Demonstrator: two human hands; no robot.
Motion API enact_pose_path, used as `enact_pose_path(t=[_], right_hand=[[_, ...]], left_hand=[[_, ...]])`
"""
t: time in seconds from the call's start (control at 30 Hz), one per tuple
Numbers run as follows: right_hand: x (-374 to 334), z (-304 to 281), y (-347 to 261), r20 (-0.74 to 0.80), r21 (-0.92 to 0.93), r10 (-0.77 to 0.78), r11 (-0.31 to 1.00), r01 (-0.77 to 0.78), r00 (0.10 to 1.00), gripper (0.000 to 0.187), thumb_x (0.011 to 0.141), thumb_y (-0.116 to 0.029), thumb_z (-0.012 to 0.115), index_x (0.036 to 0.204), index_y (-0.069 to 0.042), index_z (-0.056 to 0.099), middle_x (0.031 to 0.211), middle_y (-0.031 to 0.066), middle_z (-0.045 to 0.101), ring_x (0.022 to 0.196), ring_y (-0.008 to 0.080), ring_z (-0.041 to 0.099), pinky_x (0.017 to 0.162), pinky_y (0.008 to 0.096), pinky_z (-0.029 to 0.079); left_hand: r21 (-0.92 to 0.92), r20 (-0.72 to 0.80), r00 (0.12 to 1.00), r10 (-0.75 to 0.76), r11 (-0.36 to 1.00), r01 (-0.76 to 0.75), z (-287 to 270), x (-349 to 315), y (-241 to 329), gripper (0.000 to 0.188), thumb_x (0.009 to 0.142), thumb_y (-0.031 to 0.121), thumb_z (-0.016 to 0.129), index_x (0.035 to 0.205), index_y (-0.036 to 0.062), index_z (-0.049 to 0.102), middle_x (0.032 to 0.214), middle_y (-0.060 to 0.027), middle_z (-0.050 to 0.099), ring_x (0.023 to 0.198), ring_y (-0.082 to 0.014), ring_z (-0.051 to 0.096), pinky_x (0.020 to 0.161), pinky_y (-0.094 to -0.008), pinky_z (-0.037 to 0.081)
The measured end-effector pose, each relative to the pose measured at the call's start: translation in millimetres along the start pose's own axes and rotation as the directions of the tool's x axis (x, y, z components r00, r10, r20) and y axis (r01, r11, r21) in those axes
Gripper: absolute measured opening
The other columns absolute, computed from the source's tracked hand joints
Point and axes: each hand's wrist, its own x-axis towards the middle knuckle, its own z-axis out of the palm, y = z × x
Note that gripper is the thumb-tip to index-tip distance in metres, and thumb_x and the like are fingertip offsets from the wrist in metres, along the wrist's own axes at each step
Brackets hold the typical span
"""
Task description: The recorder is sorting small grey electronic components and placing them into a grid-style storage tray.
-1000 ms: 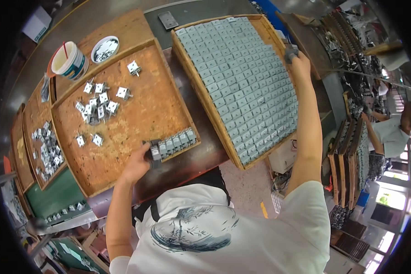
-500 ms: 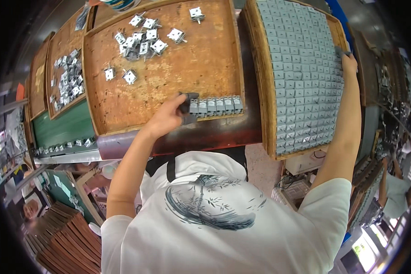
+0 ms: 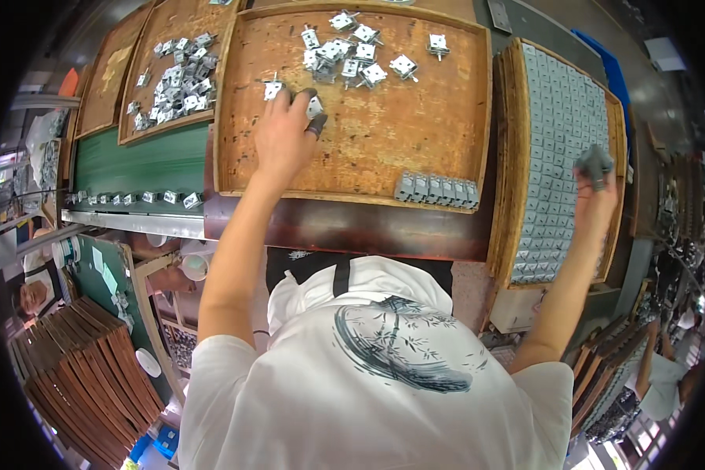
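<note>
My left hand (image 3: 286, 141), with dark finger covers, is down on the wooden tray (image 3: 352, 168). Its fingers and thumb close around a small silver box-shaped metal part (image 3: 314, 106). Another such part (image 3: 272, 89) lies just beyond the fingertips. My right hand (image 3: 595, 184) is over the right-hand tray (image 3: 517, 157), which holds tight rows of grey metal parts (image 3: 560, 141). Its dark-covered fingers are drawn together, hiding whatever they hold. A short row of grey parts (image 3: 436, 190) stands in the near right corner of the middle tray.
A loose pile of metal parts (image 3: 337, 53) lies at the back of the middle tray. Another tray at left holds a heap of parts (image 3: 184, 82). Several parts (image 3: 149, 197) line the green surface's edge. Stacked wooden trays (image 3: 86, 376) stand lower left.
My left hand has left the short row and reached across the tray to a loose part at left. My right hand has come inward from the right tray's far edge. The view has shifted.
</note>
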Motion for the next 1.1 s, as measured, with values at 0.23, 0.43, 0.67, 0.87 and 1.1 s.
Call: enact_pose_path(t=[0.23,0.43,0.67,0.87,1.1], right_hand=[[-103,109,43,0.124,-0.055,0.142,0.989,-0.136,0.982,0.028,0.090,-0.006,0.065,0.117,0.001,0.064,0.096,0.0081,0.069,0.077,0.0166,0.066,0.066,0.0288,0.056],[-133,138,33,0.240,-0.173,0.208,0.970,-0.169,0.948,0.025,0.089,-0.004,0.065,0.113,0.002,0.064,0.092,0.0069,0.067,0.076,0.0161,0.065,0.065,0.0287,0.054],[-164,178,28,0.397,-0.091,0.140,0.989,-0.112,0.907,0.039,0.084,0.000,0.069,0.121,-0.001,0.058,0.093,0.0043,0.066,0.080,0.0147,0.065,0.067,0.0273,0.054],[-182,198,9,0.657,-0.506,0.055,0.772,0.385,0.752,0.030,0.087,-0.013,0.072,0.112,-0.001,0.061,0.096,0.0102,0.069,0.075,0.0168,0.067,0.068,0.0312,0.054],[-185,200,3,0.745,-0.475,-0.133,0.583,0.659,0.654,0.028,0.077,-0.009,0.074,0.102,-0.001,0.063,0.090,0.0141,0.063,0.080,0.0306,0.064,0.067,0.0353,0.052]], left_hand=[[0.211,0.260,0.798,0.543,0.775,-0.596,2,32,-41,0.042,0.073,0.004,0.065,0.113,0.0128,0.060,0.119,-0.0084,0.054,0.109,-0.0277,0.053,0.086,-0.0389,0.049],[0.156,0.313,0.855,0.413,0.866,-0.475,-7,27,-45,0.036,0.070,0.009,0.073,0.105,0.0087,0.062,0.112,-0.0100,0.056,0.106,-0.0263,0.055,0.085,-0.0388,0.048],[-0.871,0.490,0.870,-0.054,-0.058,0.487,-25,-46,5,0.028,0.078,0.013,0.080,0.100,0.0051,0.063,0.084,0.0021,0.065,0.064,-0.0058,0.053,0.053,-0.0217,0.040],[-0.941,0.322,0.947,-0.024,0.103,0.322,-43,-86,41,0.032,0.084,-0.001,0.070,0.116,0.0036,0.064,0.102,-0.0018,0.065,0.092,-0.0104,0.060,0.078,-0.0237,0.049],[-0.937,0.318,0.936,0.149,0.198,0.286,-57,-95,58,0.033,0.089,-0.004,0.062,0.121,-0.0013,0.059,0.111,-0.0041,0.054,0.106,-0.0140,0.057,0.089,-0.0263,0.048]])
